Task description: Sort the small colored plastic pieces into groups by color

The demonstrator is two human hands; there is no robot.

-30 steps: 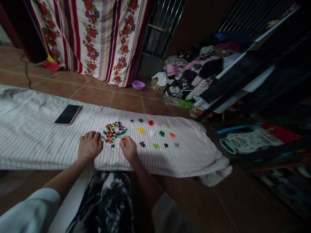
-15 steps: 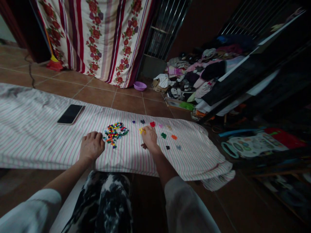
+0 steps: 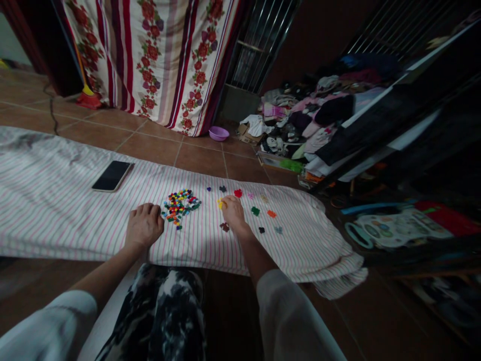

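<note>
Sides as person at desk has them. Heap of small pieces (image 3: 179, 206) on cloth-covered desk (image 3: 300, 253). Left hand (image 3: 145, 224) on desk just left of heap, slightly nearer front edge. Phone (image 3: 111, 176) left of heap, farther back. Right of heap: sorted clusters (image 3: 255, 211) in rough rows, right hand (image 3: 233, 214) among them. Beyond heap, past desk: curtain (image 3: 165, 70) behind; basin (image 3: 218, 134) on floor, behind-right; clothes pile (image 3: 300, 118) farther right; broom (image 3: 89, 101) far behind-left.

Wrinkled cloth cover (image 3: 75, 210), smooth plastic bowl (image 3: 219, 134), glossy phone screen (image 3: 111, 175)
</note>
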